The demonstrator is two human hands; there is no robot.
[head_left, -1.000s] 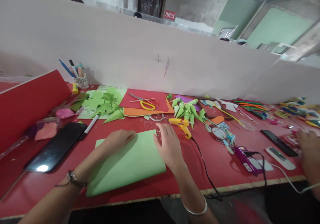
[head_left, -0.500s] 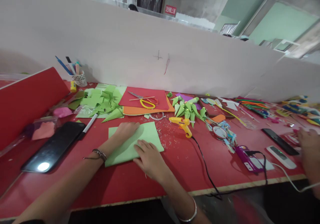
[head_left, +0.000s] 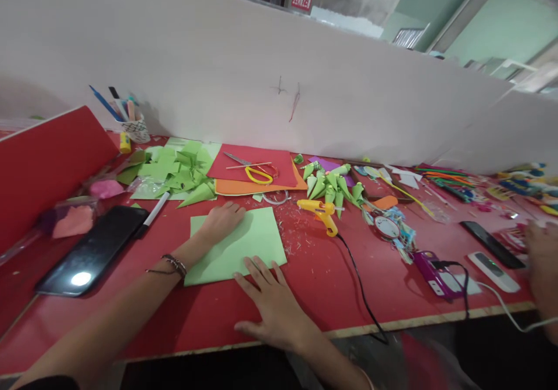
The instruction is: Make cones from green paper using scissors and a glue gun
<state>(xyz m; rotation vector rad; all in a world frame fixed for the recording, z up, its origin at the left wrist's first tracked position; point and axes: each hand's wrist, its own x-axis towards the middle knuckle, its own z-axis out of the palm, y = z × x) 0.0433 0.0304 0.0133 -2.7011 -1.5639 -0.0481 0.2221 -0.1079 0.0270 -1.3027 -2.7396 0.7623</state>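
A light green sheet of paper [head_left: 244, 250] lies on the red tabletop in front of me, and it seems to be folded over. My left hand [head_left: 221, 221] rests flat on its upper left part with the fingers stretched out. At the lower right edge, my right hand [head_left: 272, 300] is spread, its fingertips touching the sheet and its thumb on the table. To the right lies a yellow hot glue gun [head_left: 319, 213]. Behind the sheet, yellow-handled scissors [head_left: 257, 173] lie on red paper [head_left: 279, 157].
Cut green paper pieces [head_left: 174, 166] and rolled green cones [head_left: 329, 186] lie at the back. A phone [head_left: 93, 250] and a white marker [head_left: 156, 211] are on the left. The glue gun's cord runs over the front edge. Another person's hand [head_left: 543, 250] shows far right, near a purple power strip [head_left: 436, 276].
My right hand has slid down toward the sheet's near edge, and its fingers have spread. My left hand stays on the sheet, which now lies flatter. The view has tilted slightly.
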